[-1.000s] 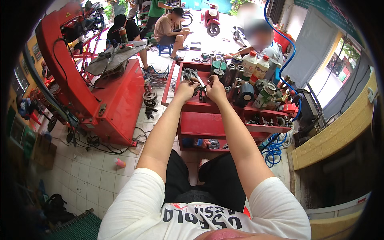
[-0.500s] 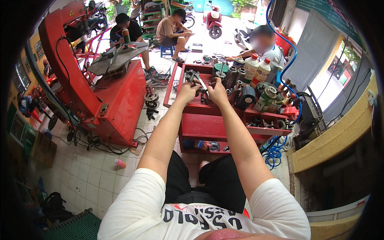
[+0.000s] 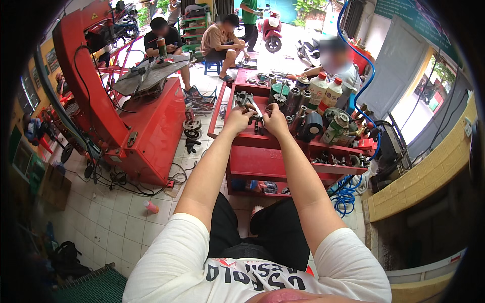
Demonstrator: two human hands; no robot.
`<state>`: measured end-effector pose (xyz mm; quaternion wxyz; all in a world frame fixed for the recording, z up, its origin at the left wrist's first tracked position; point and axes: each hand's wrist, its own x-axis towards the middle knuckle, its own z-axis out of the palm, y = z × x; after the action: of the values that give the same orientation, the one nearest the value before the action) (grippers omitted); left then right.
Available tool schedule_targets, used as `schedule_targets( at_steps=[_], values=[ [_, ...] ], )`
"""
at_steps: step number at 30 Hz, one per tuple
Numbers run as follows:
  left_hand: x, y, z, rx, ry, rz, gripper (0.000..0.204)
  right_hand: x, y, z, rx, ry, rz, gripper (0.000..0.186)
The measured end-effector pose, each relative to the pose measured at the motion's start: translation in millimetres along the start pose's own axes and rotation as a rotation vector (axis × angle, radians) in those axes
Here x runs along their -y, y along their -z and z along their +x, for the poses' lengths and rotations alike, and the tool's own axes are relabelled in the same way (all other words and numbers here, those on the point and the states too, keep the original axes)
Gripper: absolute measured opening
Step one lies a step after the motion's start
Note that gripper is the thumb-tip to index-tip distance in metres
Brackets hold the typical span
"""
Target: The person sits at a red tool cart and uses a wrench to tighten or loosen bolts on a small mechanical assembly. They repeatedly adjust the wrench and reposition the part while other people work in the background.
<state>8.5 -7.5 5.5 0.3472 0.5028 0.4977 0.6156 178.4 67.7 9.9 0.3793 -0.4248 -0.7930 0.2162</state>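
Both arms stretch forward over a red tool cart. My left hand has its fingers closed above the cart's top tray, beside several grey metal tools. My right hand is closed a short way to the right, thumb and fingers pressed together. A bright, slim metal piece slants between the hands. What each hand grips is too small and partly covered by the fingers to name. Just beyond the right hand stand a green can and dark spray cans.
White bottles with red caps and another can crowd the cart's right side. A blue hose hangs at the right. To the left stands a red machine. A person sits behind the cart; others sit farther back.
My hands have stayed almost in place, still closed over the tray. The view has shifted slightly. In the background, a person in green now stands near the red scooter.
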Motion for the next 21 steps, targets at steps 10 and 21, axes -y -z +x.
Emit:
schedule_targets(
  at_steps=[10,21],
  values=[
    [-2.4,1.1,-1.3,-0.026,0.026,0.0,0.01,3.7,-2.4,-1.4,-0.049,0.05,0.029,0.043],
    [-0.3,1.0,-2.3,-0.022,-0.01,0.019,0.01,6.8,-0.1,-4.4,-0.011,0.049,0.09,0.032]
  ],
)
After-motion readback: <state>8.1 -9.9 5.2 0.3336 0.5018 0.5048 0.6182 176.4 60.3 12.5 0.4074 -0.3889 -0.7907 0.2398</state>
